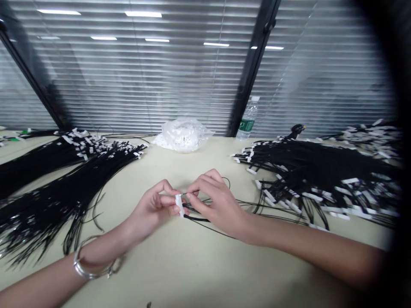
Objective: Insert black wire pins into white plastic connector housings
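Observation:
Between the thumb and fingers of my left hand [157, 205] is a white plastic connector [180, 206], held upright above the table. My right hand [221, 205] pinches a thin black wire [192, 192], whose tip meets the connector's upper end; whether it sits inside cannot be made out. Several other black wires [201, 219] run from the connector's right side, under my right hand and off toward the right. A silver bracelet [86, 271] circles my left wrist.
Black wire bundles with white ends [77, 171] cover the left of the table. Another pile of wires with white connectors [308, 167] lies at the right. A clear bag of white pieces [183, 136] and a water bottle [248, 120] stand at the back, before window blinds [154, 77].

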Demonstrator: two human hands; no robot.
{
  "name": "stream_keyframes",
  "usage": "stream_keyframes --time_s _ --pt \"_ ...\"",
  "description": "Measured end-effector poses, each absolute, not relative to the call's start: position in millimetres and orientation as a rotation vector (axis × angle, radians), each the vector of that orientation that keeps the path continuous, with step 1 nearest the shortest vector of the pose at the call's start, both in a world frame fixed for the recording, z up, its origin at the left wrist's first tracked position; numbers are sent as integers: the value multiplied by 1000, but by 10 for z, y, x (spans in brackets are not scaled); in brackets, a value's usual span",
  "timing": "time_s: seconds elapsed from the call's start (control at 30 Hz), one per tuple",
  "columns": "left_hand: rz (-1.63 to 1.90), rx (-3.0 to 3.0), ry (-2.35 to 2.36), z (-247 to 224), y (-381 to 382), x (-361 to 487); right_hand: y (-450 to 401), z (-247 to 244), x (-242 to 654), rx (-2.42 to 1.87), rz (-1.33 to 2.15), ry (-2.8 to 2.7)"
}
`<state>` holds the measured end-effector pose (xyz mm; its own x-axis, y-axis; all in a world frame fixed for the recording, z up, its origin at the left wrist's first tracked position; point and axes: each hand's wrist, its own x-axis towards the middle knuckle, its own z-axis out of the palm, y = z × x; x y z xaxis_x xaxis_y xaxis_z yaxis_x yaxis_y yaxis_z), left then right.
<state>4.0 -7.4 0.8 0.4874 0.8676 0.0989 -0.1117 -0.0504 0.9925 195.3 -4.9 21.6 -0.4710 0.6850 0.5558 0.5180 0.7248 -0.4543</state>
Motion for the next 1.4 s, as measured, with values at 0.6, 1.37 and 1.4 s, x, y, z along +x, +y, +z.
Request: stream_keyframes --time_s 0.6,1.37,1.4 --pt "912 1425 712 20 -96 56 -30 238 2005 -787 169 -2257" --pt "964 1525 728 -19 -89 62 -85 296 1977 -894 425 -2226" --pt "971 1527 732 -21 -91 62 -89 301 1973 -900 438 -2220"
